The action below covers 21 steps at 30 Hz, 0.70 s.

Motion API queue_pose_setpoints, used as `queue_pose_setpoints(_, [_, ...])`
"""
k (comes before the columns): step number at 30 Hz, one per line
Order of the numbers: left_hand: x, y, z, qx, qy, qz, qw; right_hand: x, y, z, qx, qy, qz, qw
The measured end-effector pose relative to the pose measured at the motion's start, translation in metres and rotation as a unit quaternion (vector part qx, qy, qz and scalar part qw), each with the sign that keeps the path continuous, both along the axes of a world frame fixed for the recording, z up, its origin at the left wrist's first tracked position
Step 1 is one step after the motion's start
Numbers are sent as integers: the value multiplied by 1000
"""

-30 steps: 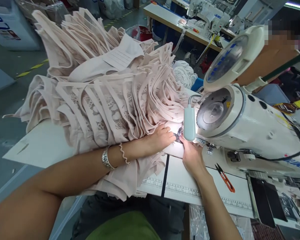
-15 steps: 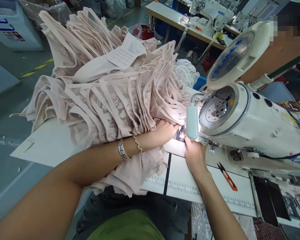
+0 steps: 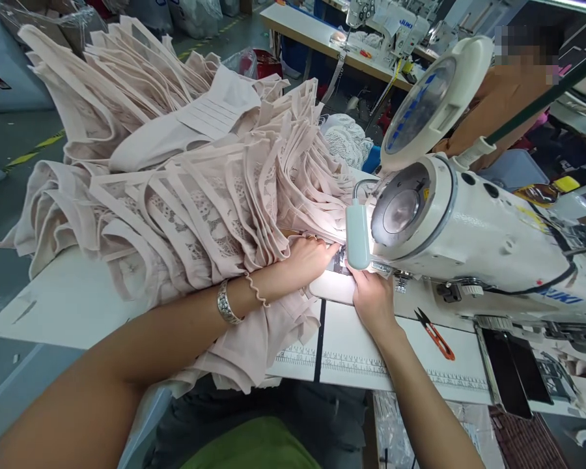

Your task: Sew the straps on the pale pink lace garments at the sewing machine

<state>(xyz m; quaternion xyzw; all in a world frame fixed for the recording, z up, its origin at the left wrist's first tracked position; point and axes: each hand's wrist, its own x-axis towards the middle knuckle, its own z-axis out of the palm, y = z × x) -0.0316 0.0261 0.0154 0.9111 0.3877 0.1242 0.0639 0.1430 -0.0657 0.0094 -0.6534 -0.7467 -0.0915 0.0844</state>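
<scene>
My left hand [image 3: 315,257] is at the near edge of a thick bunch of pale pink lace garments [image 3: 215,215]. Its fingers are bent over the cloth, with one pointing to the needle area, and they look closed on a garment's edge. My right hand [image 3: 374,299] sits just right of the needle area, its fingertips largely hidden behind a small pale green lamp [image 3: 358,238]. The sewing machine [image 3: 498,228] stands over both hands. Below my left wrist, more pink cloth [image 3: 254,345] hangs over the table's front edge.
Red-handled thread snips [image 3: 435,335] lie right of my right hand on the white table [image 3: 351,332], which has a printed ruler. A round magnifier [image 3: 434,98] hangs above the machine. White lace [image 3: 346,140] lies behind. A co-worker [image 3: 502,111] is at the back right.
The whole view has shifted, so the machine, garments and table appear farther left. Both hands stay at the needle area. The machine's round end part looks turned.
</scene>
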Motion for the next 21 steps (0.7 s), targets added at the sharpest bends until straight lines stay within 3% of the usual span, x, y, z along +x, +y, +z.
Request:
queue_pose_setpoints(3, [-6, -7, 4, 16, 22, 17, 999, 0, 0, 2, -38, 6, -27, 999])
queue_pose_setpoints(10, [-38, -23, 6, 154, -50, -85, 983, -9, 2, 10, -97, -11, -19, 995])
queue_pose_setpoints(14, [-39, -23, 5, 205, -77, -107, 970, -14, 4, 14, -120, -42, -33, 991])
queue_pose_setpoints(21, [-33, -19, 2, 188, -100, -164, 963, -14, 6, 12, -98, -35, -17, 994])
